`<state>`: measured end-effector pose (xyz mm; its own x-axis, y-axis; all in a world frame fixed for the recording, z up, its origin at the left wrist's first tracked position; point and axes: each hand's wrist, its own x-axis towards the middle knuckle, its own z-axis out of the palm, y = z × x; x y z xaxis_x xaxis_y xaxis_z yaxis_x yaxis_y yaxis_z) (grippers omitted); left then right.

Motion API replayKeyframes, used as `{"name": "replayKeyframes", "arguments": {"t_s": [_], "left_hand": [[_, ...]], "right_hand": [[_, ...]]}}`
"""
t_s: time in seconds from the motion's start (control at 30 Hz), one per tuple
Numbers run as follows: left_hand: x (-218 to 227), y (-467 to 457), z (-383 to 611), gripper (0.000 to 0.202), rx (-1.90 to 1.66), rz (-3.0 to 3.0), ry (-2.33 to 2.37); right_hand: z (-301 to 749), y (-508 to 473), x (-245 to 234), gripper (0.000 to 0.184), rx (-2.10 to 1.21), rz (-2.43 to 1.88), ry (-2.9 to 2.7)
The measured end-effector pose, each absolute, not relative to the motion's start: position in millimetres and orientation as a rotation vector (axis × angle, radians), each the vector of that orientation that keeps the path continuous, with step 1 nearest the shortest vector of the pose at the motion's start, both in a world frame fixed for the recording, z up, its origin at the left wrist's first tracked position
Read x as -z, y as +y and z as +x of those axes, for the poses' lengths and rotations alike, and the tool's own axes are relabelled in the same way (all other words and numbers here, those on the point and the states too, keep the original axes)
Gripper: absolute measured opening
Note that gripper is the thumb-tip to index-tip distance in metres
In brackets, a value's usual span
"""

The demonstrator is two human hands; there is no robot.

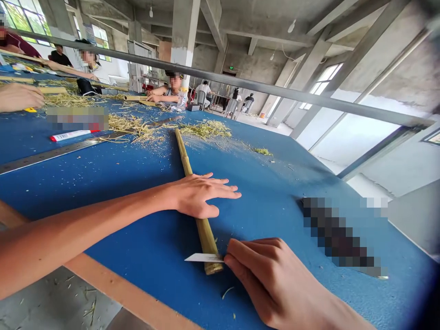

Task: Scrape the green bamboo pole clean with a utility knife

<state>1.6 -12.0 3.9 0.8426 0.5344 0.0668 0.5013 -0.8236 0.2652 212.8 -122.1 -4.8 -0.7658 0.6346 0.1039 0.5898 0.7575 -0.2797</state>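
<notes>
A bamboo stick (206, 233) lies on the blue table, its near cut end close to the front edge and its far end pointing away from me. My left hand (197, 195) rests flat across the middle of the stick with the fingers spread to the right. In a pinch, my right hand (264, 275) grips a blade (204, 257) with a slanted tip pointing left. The blade lies across the stick just above its near end. Whatever handle the blade has is hidden inside my fingers.
Yellow-green bamboo shavings (206, 129) are heaped beyond the stick. A steel ruler (51, 153) and a red-and-white marker (72, 135) lie at left. A blurred dark object (340, 233) is at right. Another person's hand (20, 97) is at far left; several people sit farther back.
</notes>
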Motion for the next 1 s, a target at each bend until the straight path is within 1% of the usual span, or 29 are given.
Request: {"name": "replayKeyframes", "arguments": {"t_s": [0.13, 0.27, 0.43, 0.63, 0.73, 0.87, 1.0], "left_hand": [[-4, -15, 6, 0.061, -0.176, 2.76, 0.906], [-2, -15, 4, 0.057, -0.116, 2.86, 0.877], [-1, -11, 1, 0.06, -0.07, 2.972, 0.799], [1, -8, -1, 0.062, -0.061, 3.006, 0.744], [2, -10, -4, 0.062, -0.078, 2.998, 0.743], [0, -13, -6, 0.063, -0.075, 3.004, 0.75], [-1, -13, -5, 0.062, -0.072, 3.021, 0.743]], "right_hand": [[211, -125, 5, 0.029, -0.33, -0.997, -2.773], [212, -124, 7, 0.028, -0.271, -0.977, -2.783], [212, -111, 11, 0.03, -0.255, -0.79, -2.773], [224, -111, 11, 0.031, -0.28, -0.721, -2.828], [237, -124, 8, 0.032, -0.199, -0.704, -2.841], [242, -129, 6, 0.029, 0.009, -0.742, -2.684], [225, -121, 10, 0.027, 0.017, -0.788, -2.67]]}}
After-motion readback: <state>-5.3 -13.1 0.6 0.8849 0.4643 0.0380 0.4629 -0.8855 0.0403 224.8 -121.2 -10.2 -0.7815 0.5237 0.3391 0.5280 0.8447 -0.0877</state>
